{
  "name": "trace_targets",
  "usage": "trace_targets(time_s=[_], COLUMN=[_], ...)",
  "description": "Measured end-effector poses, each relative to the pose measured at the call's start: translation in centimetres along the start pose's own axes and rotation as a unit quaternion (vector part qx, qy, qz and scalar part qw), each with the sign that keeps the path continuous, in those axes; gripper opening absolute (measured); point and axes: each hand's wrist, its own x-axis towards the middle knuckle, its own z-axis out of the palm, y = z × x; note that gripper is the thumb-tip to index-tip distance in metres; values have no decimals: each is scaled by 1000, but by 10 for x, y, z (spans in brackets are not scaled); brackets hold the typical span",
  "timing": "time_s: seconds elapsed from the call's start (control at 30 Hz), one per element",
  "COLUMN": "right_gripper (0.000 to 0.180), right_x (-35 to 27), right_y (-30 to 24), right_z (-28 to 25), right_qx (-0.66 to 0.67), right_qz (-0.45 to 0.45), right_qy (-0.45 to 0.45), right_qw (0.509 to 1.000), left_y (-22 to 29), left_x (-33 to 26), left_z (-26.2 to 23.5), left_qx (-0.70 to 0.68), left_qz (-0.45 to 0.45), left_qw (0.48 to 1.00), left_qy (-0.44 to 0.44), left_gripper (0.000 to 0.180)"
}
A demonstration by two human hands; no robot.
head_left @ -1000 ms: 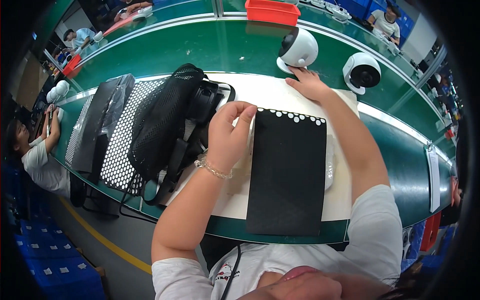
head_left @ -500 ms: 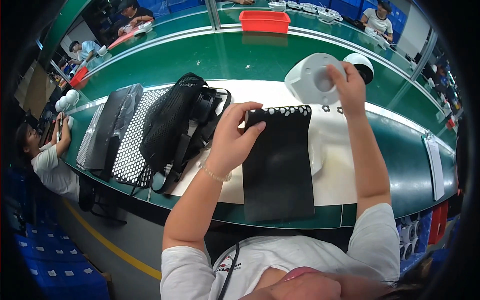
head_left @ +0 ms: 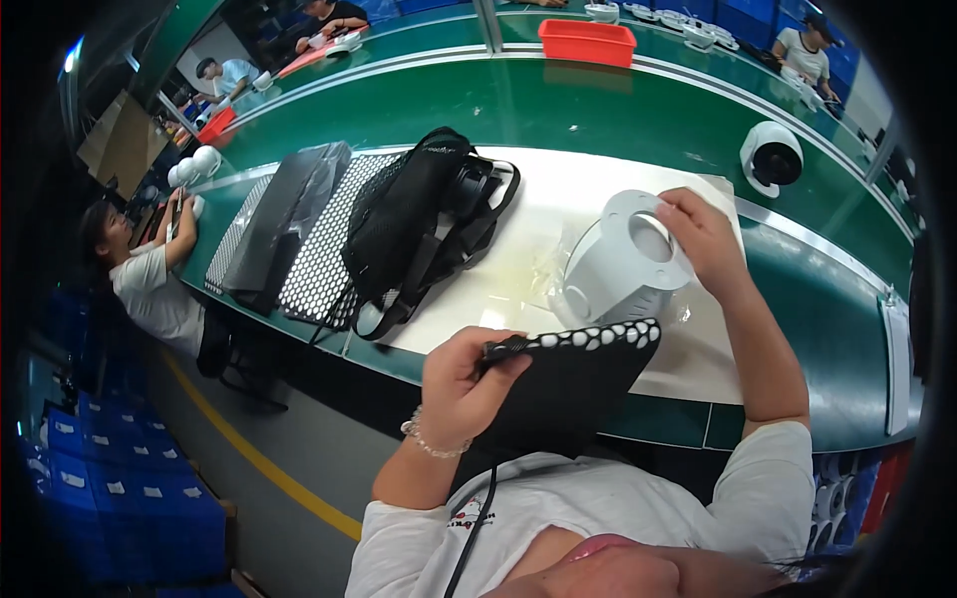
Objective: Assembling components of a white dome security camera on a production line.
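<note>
My left hand (head_left: pixel 467 384) is closed on one end of a black sheet (head_left: pixel 573 389) whose upper edge shows white spots. The sheet is tilted, its dark face hanging toward me over the bench's near edge. To the right, my right hand (head_left: pixel 706 239) grips the rim of a pale grey-white plastic housing (head_left: pixel 613 269) with a round opening. This housing is low over the white mat (head_left: pixel 543 189), next to clear plastic film (head_left: pixel 548 284); whether it rests there I cannot tell. A white camera-like unit with a dark round front (head_left: pixel 768 159) stands beyond my right hand.
Left of the mat lie a black mesh bag with straps (head_left: pixel 409 219), white-dotted panels (head_left: pixel 324 249) and a dark plastic-wrapped sheet (head_left: pixel 284 219). A red bin (head_left: pixel 586 44) sits across the green bench (head_left: pixel 449 100). A co-worker (head_left: pixel 150 279) sits at the left; others work opposite.
The housing has come down and nearer in my right hand, turned over. My left hand has drawn the black sheet toward me and tilted it. The view has shifted left.
</note>
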Motion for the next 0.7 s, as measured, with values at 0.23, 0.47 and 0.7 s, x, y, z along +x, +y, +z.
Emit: trace_targets(time_s=[0.23, 0.47, 0.7], right_gripper=[19, 12, 13], right_x=[-53, -61, -63], right_y=[-64, -62, -52], right_z=[23, 33, 30], right_qx=[-122, -113, -154], right_qz=[-364, -406, -608], right_qy=[-101, -170, -56], right_qw=[918, 891, 777], left_y=[-12, -6, -8], left_x=[2, 8, 1], left_z=[12, 24, 24], left_qx=[74, 156, 115], left_qz=[38, 131, 12], left_qw=[994, 974, 992], left_qy=[-71, -99, -45], left_gripper=[21, 30, 14])
